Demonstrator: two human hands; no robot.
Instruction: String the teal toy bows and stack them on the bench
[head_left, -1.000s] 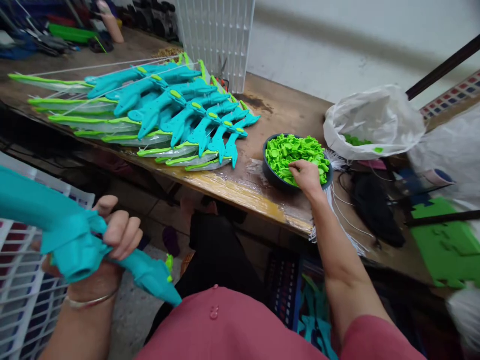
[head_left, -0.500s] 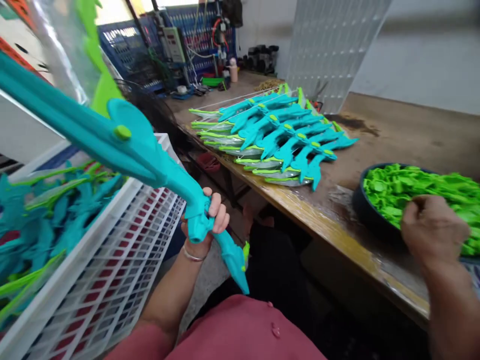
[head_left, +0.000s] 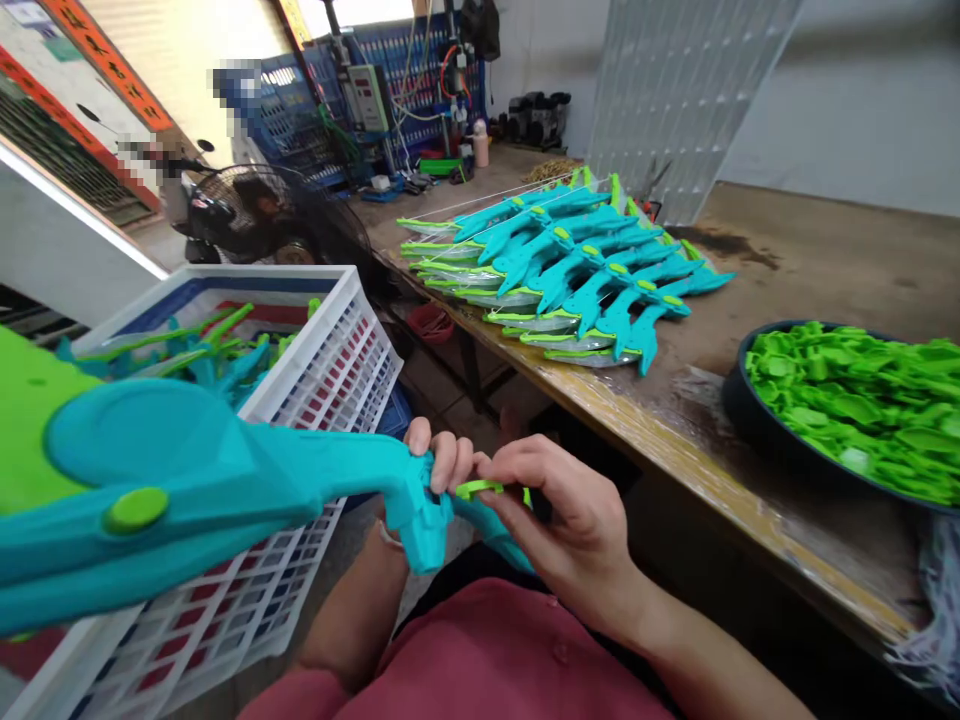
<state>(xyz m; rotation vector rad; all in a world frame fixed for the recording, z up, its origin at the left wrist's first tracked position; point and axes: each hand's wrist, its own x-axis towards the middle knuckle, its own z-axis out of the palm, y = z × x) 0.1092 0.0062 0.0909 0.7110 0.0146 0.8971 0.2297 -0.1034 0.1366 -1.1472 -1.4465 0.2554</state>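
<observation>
My left hand (head_left: 441,460) is wrapped round the narrow part of a turquoise plastic toy bow (head_left: 285,465), which reaches out of view at the left. A green oval button and a broad green part show on its wide end. Between thumb and fingers, my right hand (head_left: 570,530) pinches a small green plastic piece (head_left: 478,489), close beside the bow and my left fingertips. Whether the piece touches the bow I cannot tell. Part of the bow's lower end is hidden behind my right hand.
A white plastic crate (head_left: 300,370) with turquoise and green parts stands at the left. On the table (head_left: 817,260) lie several overlapping turquoise toy bows (head_left: 592,260) and a dark basin (head_left: 772,420) heaped with green pieces (head_left: 862,400). Behind the crate is a black fan (head_left: 255,215).
My right hand has come from the basin to the bow, now with a green piece in its fingers. The bow in my left hand has swung down to nearly level.
</observation>
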